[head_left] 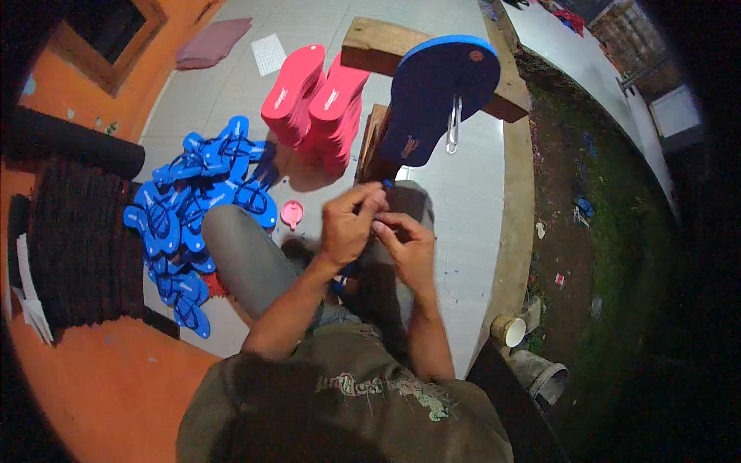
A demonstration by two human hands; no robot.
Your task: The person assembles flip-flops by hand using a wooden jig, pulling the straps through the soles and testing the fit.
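Above my lap my left hand (347, 228) and my right hand (405, 248) come together, thumbs and fingers pinched. Whatever they hold is too small or too hidden to name. Just beyond them a dark blue flip-flop sole (421, 96) with a bright blue edge rests on a wooden stand (386, 45). A pale, narrow loop-shaped tool (454, 127) lies against the sole's right side. Neither hand touches the sole.
To the left lies a heap of blue flip-flops (220, 193). Pink soles (332, 104) stand stacked beyond, with a small pink round piece (292, 214) nearer. Dark stacked sheets (77, 239) sit by the orange wall. A floor edge (515, 201) drops toward soil at right.
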